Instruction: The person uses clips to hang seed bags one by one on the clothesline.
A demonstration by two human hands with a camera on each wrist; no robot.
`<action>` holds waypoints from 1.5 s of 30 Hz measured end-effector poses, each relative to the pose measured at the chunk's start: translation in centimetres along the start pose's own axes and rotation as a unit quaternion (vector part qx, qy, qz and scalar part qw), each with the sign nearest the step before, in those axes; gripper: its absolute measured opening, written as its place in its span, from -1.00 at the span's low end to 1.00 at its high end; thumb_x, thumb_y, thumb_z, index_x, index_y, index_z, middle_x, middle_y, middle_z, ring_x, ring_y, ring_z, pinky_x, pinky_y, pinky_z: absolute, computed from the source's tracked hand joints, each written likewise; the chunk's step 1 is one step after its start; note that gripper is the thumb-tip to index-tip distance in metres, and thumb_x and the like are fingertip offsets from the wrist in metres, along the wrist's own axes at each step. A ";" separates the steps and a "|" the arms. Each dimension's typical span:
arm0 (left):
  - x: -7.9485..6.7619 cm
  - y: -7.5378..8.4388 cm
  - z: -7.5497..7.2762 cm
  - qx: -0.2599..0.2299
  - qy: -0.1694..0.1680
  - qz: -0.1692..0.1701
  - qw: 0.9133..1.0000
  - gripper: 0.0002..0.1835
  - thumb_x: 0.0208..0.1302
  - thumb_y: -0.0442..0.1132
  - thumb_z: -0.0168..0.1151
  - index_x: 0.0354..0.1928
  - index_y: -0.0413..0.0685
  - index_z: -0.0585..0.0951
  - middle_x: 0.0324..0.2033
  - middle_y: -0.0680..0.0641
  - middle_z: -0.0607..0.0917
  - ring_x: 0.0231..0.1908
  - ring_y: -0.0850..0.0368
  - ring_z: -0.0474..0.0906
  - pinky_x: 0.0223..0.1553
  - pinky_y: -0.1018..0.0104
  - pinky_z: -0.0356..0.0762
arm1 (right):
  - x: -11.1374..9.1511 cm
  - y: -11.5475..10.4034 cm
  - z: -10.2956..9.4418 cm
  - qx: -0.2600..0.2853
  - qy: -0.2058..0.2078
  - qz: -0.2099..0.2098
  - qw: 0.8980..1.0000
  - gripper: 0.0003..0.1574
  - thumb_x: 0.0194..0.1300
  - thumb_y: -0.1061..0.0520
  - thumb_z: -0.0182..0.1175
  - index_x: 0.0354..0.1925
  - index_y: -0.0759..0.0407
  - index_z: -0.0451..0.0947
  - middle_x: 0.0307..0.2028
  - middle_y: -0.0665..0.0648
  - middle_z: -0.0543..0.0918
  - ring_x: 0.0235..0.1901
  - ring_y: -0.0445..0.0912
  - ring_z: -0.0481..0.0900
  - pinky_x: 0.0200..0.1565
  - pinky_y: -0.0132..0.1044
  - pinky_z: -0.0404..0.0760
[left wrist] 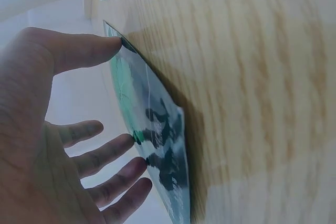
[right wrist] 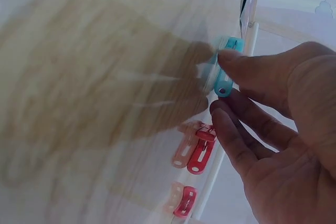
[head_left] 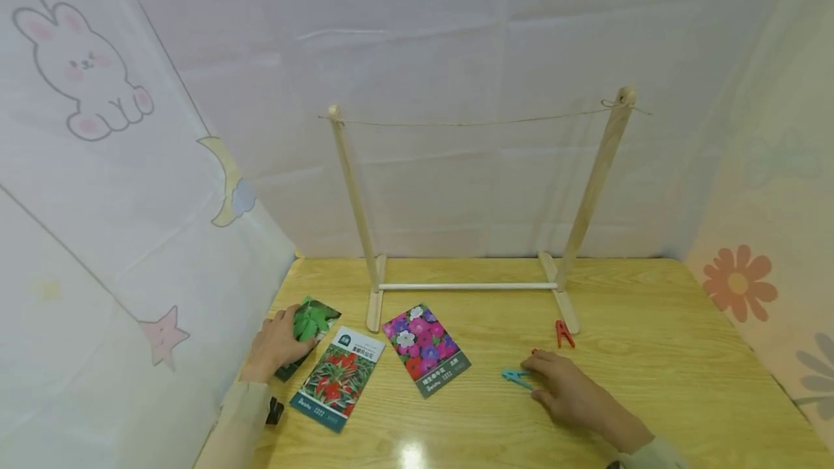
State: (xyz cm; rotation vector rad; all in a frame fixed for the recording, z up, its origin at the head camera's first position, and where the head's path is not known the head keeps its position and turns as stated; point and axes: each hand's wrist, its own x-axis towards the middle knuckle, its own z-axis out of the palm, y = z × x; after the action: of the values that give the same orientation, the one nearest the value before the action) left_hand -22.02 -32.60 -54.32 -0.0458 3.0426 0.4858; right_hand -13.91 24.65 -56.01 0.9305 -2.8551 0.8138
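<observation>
In the head view my left hand (head_left: 276,342) lies over a seed packet with green leaves (head_left: 315,320) at the table's left side. The left wrist view shows thumb and fingers spread, their tips touching that packet's face (left wrist: 152,114). My right hand (head_left: 567,386) has thumb and forefinger around a blue clothespin (head_left: 517,378), pinching it close to the tabletop. A red clothespin (head_left: 565,334) lies beyond this hand, and another (right wrist: 202,153) is mostly hidden behind the fingers in the head view. Two more packets, one with red flowers (head_left: 339,378), one with mixed petunias (head_left: 426,349), lie between the hands.
Toward the back of the wooden table (head_left: 651,353) stands a wooden frame (head_left: 596,179) with a thin string (head_left: 456,124) tied between its posts. A white rod (head_left: 465,286) joins its feet. Printed cloth (head_left: 98,237) hangs around the table.
</observation>
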 end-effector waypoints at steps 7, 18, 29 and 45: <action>-0.1 0.2 0.0 -0.018 -0.007 -0.007 1.000 -0.04 0.33 0.03 0.45 0.59 -0.29 0.25 0.44 -0.52 0.38 0.30 -0.62 0.39 0.09 -0.54 0.53 | 0.1 -0.2 -0.1 0.009 -0.010 -0.005 1.000 -0.53 0.27 0.28 0.50 0.14 0.29 0.68 0.14 0.32 0.72 0.22 0.45 0.61 0.15 0.36 0.61; 0.6 -0.1 0.2 -0.039 -0.005 0.009 0.999 -0.05 0.31 -0.01 0.51 0.56 -0.35 0.28 0.29 -0.49 0.52 0.22 -0.55 0.48 0.08 -0.45 0.58 | 0.0 -0.2 0.1 0.010 -0.011 0.000 1.000 -0.51 0.28 0.22 0.52 0.14 0.31 0.67 0.14 0.34 0.71 0.22 0.47 0.60 0.14 0.37 0.62; 1.6 -1.3 -0.1 -0.013 -0.001 -0.017 1.000 -0.05 0.35 0.11 0.38 0.55 -0.38 0.28 0.40 -0.60 0.35 0.27 -0.71 0.34 0.19 -0.54 0.44 | 0.1 -0.7 0.4 -0.017 -0.020 0.024 0.999 -0.53 0.29 0.19 0.51 0.10 0.38 0.66 0.14 0.43 0.64 0.15 0.41 0.64 0.10 0.27 0.69; 3.3 -2.2 -1.2 -0.072 -0.045 -0.023 0.996 0.10 0.19 -0.01 0.60 0.55 -0.45 0.19 0.31 -0.60 0.44 0.22 -0.60 0.44 0.18 -0.44 0.51 | 0.0 -0.5 0.9 0.004 -0.021 0.026 0.999 -0.68 0.35 0.22 0.45 0.02 0.31 0.65 0.01 0.15 0.64 -0.01 0.12 0.70 0.03 0.08 0.75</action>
State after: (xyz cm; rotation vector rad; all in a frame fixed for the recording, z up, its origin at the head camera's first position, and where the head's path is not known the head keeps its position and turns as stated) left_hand -25.29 -35.09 -54.08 -0.0967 2.9074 0.6832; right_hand -13.57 23.89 -56.56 0.8874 -2.9255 0.8204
